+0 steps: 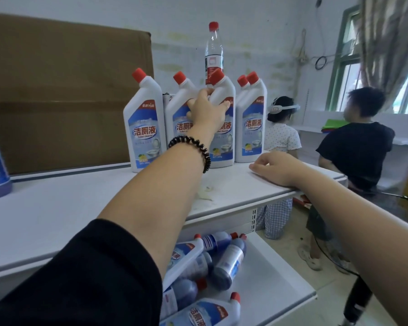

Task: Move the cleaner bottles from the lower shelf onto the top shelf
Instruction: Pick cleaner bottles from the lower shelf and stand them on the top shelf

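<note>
Cleaner bottles [143,123], glossy white plastic with angled red caps, stand upright on the smooth top shelf [57,208]; left grip [206,111] clasps the third bottle [223,128]; right grip [277,168], at 3 o'clock, rests loosely curled and empty on the shelf edge.

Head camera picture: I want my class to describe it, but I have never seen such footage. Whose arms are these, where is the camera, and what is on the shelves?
There is no machine here. The single picture comes from a camera worn on a person's head, looking forward and down, so both arms are that person's own.

The left hand, with a black coiled band on the wrist, grips a white toilet cleaner bottle with a red cap. It stands in a row of such bottles on the white top shelf. The right hand rests on that shelf's edge, holding nothing.

Behind the row stands a clear bottle; a brown cardboard box is to the left. On the lower shelf, more cleaner bottles lie in a heap, waiting to be moved up.
</note>
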### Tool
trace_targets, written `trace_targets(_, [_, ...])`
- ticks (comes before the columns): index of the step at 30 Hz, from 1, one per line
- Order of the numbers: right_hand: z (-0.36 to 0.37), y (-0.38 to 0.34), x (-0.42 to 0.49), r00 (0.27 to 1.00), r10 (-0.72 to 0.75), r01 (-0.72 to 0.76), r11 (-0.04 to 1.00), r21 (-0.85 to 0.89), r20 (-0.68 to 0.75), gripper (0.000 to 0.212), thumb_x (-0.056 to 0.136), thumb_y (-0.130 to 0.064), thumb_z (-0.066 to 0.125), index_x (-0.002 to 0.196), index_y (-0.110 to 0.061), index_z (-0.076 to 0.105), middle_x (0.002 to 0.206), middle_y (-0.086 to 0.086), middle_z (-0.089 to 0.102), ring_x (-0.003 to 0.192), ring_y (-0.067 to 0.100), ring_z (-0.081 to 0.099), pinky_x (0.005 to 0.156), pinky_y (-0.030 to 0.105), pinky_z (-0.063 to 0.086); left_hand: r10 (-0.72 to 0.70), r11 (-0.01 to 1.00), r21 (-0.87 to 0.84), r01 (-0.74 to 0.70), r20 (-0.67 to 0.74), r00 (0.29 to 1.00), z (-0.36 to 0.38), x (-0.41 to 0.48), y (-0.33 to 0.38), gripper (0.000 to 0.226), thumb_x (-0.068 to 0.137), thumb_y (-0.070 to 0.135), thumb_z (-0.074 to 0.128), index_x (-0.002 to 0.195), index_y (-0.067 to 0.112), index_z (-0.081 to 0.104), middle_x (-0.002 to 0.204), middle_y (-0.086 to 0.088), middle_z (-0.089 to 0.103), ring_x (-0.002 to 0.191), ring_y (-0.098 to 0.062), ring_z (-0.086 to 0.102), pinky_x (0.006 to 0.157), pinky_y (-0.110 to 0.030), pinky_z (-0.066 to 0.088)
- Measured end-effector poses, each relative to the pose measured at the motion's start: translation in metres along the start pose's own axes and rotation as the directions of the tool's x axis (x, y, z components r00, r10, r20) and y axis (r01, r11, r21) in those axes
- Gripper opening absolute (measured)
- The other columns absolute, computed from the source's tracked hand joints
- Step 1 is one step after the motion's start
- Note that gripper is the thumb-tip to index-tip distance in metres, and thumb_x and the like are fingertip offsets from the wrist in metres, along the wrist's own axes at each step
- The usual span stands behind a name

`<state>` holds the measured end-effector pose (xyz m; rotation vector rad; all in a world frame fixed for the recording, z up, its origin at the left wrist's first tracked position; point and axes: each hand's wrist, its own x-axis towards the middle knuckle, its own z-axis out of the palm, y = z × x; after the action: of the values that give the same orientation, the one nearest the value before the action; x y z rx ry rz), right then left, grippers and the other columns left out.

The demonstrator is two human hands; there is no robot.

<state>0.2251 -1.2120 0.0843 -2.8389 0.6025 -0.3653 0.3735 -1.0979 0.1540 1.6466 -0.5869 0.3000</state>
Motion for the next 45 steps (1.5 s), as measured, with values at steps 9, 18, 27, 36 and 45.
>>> trace_targets(9, [0.0, -0.001, -0.006, 1.0, 0.006, -0.006, 1.0, -0.004, 0.008, 0.042, 0.098, -0.049, 0.051, 0.129, -0.023, 0.062, 0.136, 0.003, 0.06, 0.121, 0.022, 0.054, 0.107, 0.04, 0.042, 0.08, 0.971, 0.222, -0.089, 0.05, 0.996, -0.009, -0.012, 0.008, 0.052, 0.091, 0.033, 0.07, 0.137, 0.027, 0.046, 0.132, -0.008, 0.041, 0.118, -0.031, 0.047, 0.104, -0.045, 0.047])
trace_targets(18, [-0.003, -0.02, -0.041, 0.999, 0.016, -0.017, 1.0, 0.017, 0.043, 0.044, 0.099, -0.048, 0.05, 0.132, -0.022, 0.06, 0.139, 0.004, 0.057, 0.126, 0.024, 0.05, 0.107, 0.039, 0.037, 0.026, 0.701, 0.673, -0.237, 0.308, 0.951, -0.064, -0.069, -0.005, 0.082, 0.092, 0.021, 0.067, 0.155, 0.008, 0.017, 0.153, -0.015, 0.031, 0.137, -0.032, 0.036, 0.11, -0.043, 0.038])
trace_targets(27, [0.021, -0.097, -0.091, 0.99, -0.135, 0.137, 0.99, 0.044, -0.044, 0.039, 0.096, -0.042, 0.048, 0.115, -0.015, 0.068, 0.115, 0.01, 0.065, 0.106, 0.028, 0.056, 0.101, 0.049, 0.046, -0.328, 0.505, 0.806, -0.31, 0.511, 0.795, -0.178, -0.155, -0.023, 0.055, 0.106, 0.046, 0.031, 0.146, 0.012, 0.048, 0.155, -0.01, 0.042, 0.14, -0.026, 0.04, 0.114, -0.038, 0.029])
trace_targets(36, [0.049, -0.198, -0.153, 0.958, -0.253, 0.259, 0.966, 0.024, -0.136, 0.038, 0.094, -0.044, 0.047, 0.109, -0.016, 0.068, 0.105, 0.008, 0.067, 0.097, 0.027, 0.059, 0.095, 0.052, 0.045, -0.31, 0.475, 0.839, -0.265, 0.441, 0.842, -0.278, -0.211, -0.017, 0.05, 0.107, 0.045, 0.03, 0.141, 0.016, 0.053, 0.151, -0.007, 0.048, 0.136, -0.024, 0.043, 0.113, -0.038, 0.03])
trace_targets(45, [0.076, -0.311, -0.207, 0.934, -0.331, 0.335, 0.942, 0.007, -0.133, 0.042, 0.093, -0.043, 0.049, 0.129, -0.024, 0.06, 0.129, 0.01, 0.058, 0.117, 0.033, 0.053, 0.101, 0.051, 0.041, -0.265, 0.456, 0.872, -0.177, 0.323, 0.909, -0.416, -0.259, -0.029, 0.051, 0.105, 0.048, 0.039, 0.149, 0.023, 0.044, 0.156, -0.002, 0.042, 0.141, -0.023, 0.04, 0.116, -0.036, 0.029])
